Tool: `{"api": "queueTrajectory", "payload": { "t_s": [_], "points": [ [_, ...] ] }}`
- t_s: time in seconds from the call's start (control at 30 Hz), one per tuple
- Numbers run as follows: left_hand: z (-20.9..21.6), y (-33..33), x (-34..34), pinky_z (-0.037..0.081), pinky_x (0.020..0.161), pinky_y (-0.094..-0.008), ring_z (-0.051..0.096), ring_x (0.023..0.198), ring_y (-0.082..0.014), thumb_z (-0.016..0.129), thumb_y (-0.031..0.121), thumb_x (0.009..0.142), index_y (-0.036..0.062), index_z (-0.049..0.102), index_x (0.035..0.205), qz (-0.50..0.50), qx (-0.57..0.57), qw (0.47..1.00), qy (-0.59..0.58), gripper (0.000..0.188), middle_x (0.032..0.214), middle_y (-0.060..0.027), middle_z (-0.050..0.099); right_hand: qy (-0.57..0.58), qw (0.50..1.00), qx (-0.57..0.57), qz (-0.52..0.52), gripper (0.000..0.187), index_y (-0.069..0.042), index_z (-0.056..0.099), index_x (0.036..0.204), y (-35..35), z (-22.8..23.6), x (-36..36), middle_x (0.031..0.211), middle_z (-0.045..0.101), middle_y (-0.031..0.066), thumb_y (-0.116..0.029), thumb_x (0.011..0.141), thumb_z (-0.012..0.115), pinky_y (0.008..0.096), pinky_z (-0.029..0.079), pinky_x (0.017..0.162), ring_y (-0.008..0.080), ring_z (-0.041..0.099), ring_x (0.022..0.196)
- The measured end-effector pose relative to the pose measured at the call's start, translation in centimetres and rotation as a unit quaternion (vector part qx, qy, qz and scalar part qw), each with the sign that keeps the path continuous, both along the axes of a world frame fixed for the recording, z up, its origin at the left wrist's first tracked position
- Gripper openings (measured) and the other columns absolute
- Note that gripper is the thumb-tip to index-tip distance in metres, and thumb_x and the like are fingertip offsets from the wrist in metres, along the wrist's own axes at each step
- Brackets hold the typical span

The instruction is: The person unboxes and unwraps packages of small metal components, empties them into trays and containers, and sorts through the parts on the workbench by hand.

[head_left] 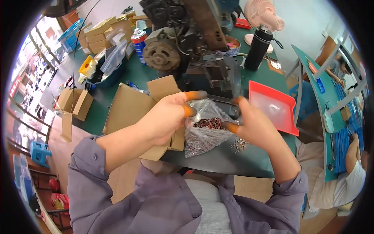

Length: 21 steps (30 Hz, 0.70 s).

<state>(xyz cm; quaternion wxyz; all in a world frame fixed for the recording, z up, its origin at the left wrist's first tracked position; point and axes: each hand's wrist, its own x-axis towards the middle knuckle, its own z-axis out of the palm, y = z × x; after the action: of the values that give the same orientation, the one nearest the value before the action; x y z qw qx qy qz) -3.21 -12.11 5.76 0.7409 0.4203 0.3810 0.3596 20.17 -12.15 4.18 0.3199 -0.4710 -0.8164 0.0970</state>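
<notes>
A clear plastic bag (pixel 204 142) lies open on the table edge in front of me, with many small reddish-brown metal pieces (pixel 210 123) inside. My left hand (pixel 167 115) is at the bag's left side, its orange-covered thumb and forefinger spread apart beside the mouth. Across from it, my right hand (pixel 253 123) has its covered fingertips apart, one near the pieces and one by the machine's lower edge. Nothing shows between the fingertips of either hand; my other fingers are partly hidden. An open cardboard box (pixel 130 105) stands under and beside my left forearm.
Beyond the bag rises a dark metal machine (pixel 161 52). Loose small pieces (pixel 240 144) lie right of the bag, near a red tray (pixel 294 117). A black bottle (pixel 257 48), spray can (pixel 139 46) and small carton (pixel 82 103) stand around. Another person (pixel 346 171) sits far right.
</notes>
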Motion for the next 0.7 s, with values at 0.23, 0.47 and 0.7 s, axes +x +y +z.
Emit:
{"api": "queueTrajectory", "payload": {
  "t_s": [0.23,0.47,0.7],
  "points": [
    [2.1,0.3,-0.5,0.039,0.062,-0.0201,0.049,0.070,-0.0047,0.047,-0.005,0.081,0.0017,0.050,0.129,0.015,0.096,0.991,0.095,0.048,0.093,0.0004,0.060,0.210,0.913,-0.348,-0.035,0.024,0.000,0.056,0.106,-1.8,4.3,-1.0,0.070,0.059,0.0007,-0.007,0.083,0.060,0.0226,0.040,0.042,0.0078,0.052,0.048],
    [-1.0,-0.1,-0.3,0.045,0.069,-0.0226,0.055,0.076,-0.0082,0.046,-0.006,0.082,0.0007,0.051,0.127,-0.059,0.183,0.970,0.151,0.046,0.095,-0.0031,0.062,0.201,0.903,-0.379,-0.002,0.048,0.005,0.043,0.127,-2.5,2.3,-3.7,0.074,0.060,0.0045,-0.005,0.084,0.060,0.0226,0.044,0.042,0.0096,0.056,0.054],
    [-1.1,0.9,2.2,0.048,0.077,-0.0317,0.059,0.087,-0.0278,0.052,-0.003,0.077,-0.0018,0.051,0.122,-0.008,0.635,0.743,0.211,0.046,0.102,-0.0144,0.056,0.267,0.908,-0.323,0.011,0.032,0.000,0.051,0.114,-2.6,0.5,-3.6,0.075,0.062,0.0048,-0.001,0.083,0.058,0.0225,0.046,0.043,0.0106,0.057,0.055]
  ]
}}
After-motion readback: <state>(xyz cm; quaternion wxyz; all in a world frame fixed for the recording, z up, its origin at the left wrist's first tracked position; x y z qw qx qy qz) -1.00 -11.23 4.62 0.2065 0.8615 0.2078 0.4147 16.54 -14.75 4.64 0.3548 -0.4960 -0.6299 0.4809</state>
